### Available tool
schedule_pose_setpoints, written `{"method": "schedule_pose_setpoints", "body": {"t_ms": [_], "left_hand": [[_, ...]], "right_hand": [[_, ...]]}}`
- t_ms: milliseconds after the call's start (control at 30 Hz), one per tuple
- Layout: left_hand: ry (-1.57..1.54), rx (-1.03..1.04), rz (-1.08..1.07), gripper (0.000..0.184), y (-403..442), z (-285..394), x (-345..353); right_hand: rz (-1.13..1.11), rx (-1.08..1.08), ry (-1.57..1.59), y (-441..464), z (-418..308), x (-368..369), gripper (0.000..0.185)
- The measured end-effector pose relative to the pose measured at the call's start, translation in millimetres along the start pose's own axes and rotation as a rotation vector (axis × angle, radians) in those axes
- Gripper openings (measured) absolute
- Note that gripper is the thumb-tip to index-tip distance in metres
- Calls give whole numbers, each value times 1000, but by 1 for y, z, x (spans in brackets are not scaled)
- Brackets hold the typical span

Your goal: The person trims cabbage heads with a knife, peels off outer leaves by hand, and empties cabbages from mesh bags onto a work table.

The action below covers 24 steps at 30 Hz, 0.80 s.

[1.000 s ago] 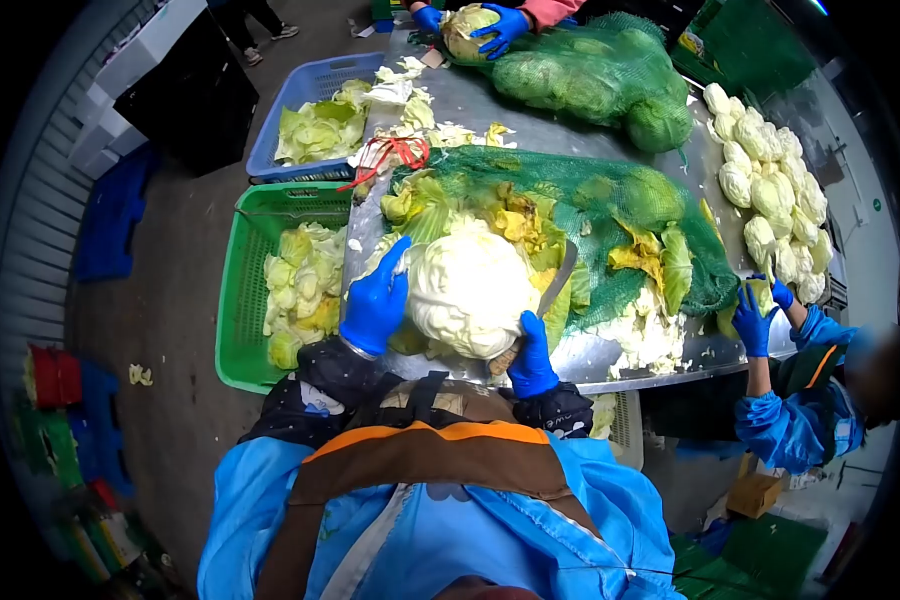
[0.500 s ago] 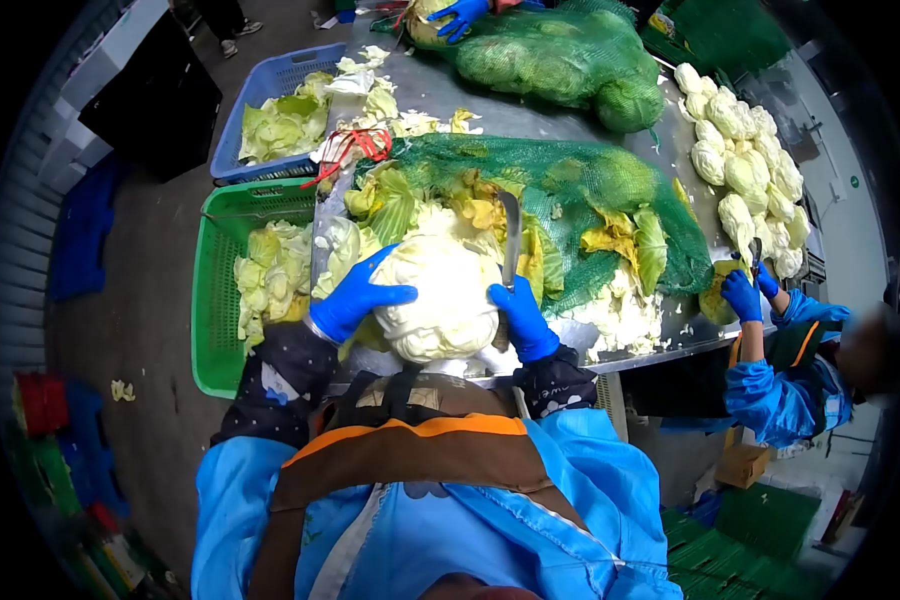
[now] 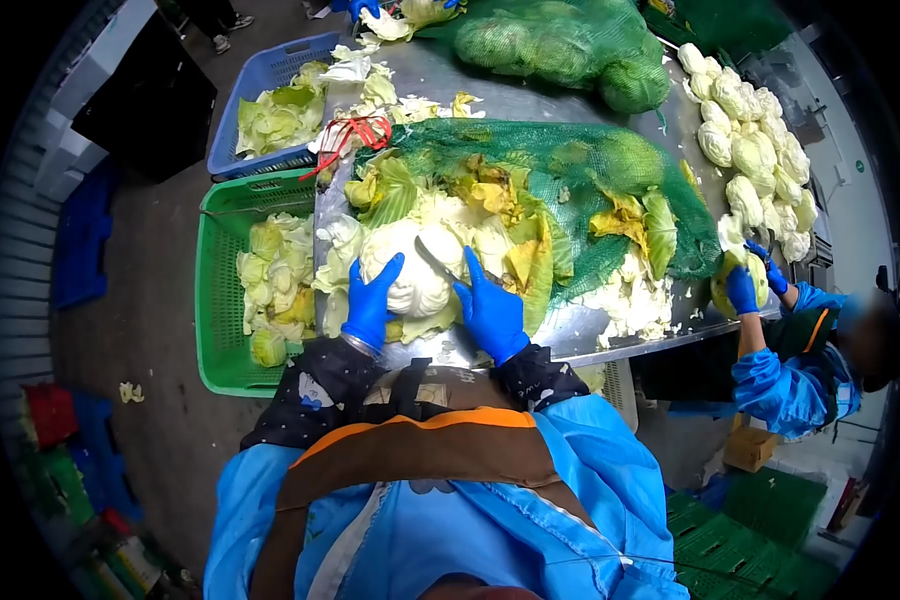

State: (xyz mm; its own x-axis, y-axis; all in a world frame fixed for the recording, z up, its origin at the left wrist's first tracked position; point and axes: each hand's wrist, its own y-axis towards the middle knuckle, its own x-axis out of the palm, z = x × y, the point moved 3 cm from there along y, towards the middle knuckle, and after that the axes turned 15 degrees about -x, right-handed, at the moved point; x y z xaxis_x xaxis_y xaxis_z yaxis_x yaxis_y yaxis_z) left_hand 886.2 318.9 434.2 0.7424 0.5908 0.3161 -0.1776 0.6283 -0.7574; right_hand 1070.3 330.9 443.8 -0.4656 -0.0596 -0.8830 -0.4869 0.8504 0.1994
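A pale, trimmed cabbage head (image 3: 410, 286) sits on loose leaves near the table's front edge. My left hand (image 3: 371, 302) rests against its near left side, thumb lying over it and fingers around the outer edge. At the right, my right hand (image 3: 494, 315) grips a knife (image 3: 436, 259), index finger stretched forward. The blade points up and left across the top of the cabbage; most of the handle is hidden in the glove. Yellowed and green outer leaves (image 3: 530, 255) lie just beyond, on a green mesh sack (image 3: 610, 165).
A green crate (image 3: 208, 330) and a blue crate (image 3: 232, 120) of leaves stand at the left. Another filled mesh sack (image 3: 540, 45) lies at the back. Trimmed cabbages (image 3: 755, 155) are piled at right, near a co-worker (image 3: 795, 385). Another person's gloved hand shows at the top.
The cabbage has come down closer to the leaves and slightly left. The knife, upright before, now lies tilted over it. Both my hands have shifted, the left one to the cabbage's near side.
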Motion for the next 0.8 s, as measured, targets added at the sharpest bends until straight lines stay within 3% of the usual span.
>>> {"method": "schedule_pose_setpoints", "body": {"t_ms": [167,233,267,300,367,433,533,633,733,800], "left_hand": [[35,16,-183,78,30,-4,-15],[46,16,-62,78,16,-5,-9],[53,17,-5,77,11,-6,-8],[48,-16,-35,78,7,-7,-8],[27,36,-139,82,27,-13,-15],[55,24,-112,86,22,-12,-16],[45,-47,-69,85,23,-11,-17],[59,-9,-71,83,24,-14,-19],[36,17,-144,81,31,-17,-21],[38,-9,-142,79,26,-16,-22]], "right_hand": [[-93,33,34,-18,0,1,51],[32,18,36,-19,11,-2,48],[70,150,93,-17,23,5,46],[118,280,152,-16,35,13,44],[209,207,279,-14,42,23,44],[94,211,236,-16,19,13,41],[-29,36,45,-22,4,1,45],[-68,99,29,-21,11,13,48],[399,368,508,-12,64,46,46],[279,188,401,-13,47,38,45]]}}
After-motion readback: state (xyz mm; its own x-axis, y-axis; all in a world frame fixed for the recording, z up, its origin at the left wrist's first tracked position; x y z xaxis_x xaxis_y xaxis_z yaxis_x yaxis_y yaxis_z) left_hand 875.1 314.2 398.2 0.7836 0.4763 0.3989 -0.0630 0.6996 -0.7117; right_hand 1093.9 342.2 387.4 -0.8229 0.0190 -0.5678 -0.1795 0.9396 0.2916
